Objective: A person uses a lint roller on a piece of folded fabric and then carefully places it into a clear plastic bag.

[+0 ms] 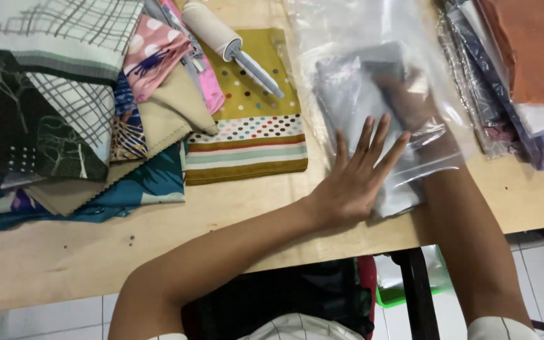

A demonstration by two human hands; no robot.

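Step in hand, as judged from the positions shown: seating a folded grey cloth (354,88) inside a clear plastic bag (373,38). The bag lies flat on the wooden counter (221,214), and the cloth is already well inside it.

Hand state:
- The left hand (357,173) lies flat and open, fingers spread, on top of the bag at its near end. It presses the film down and grips nothing.
- The right hand (410,101) is inside the bag, reaching in through the bag mouth at the near edge, and rests against the right side of the cloth. The film blurs it, so whether its fingers are closed on the cloth cannot be told.

Surroundings, relative to the bag:
- Just to the left lies a folded mustard cloth with dots and stripes (253,119), with a lint roller (228,41) on top of it.
- Further left sits a heap of patterned cloths (70,113).
- To the right is a stack of already bagged cloths (511,82).

Next move, as a judgement: the inner hand must come out without dragging the cloth, so the flat hand must hold bag and cloth firmly to the counter.
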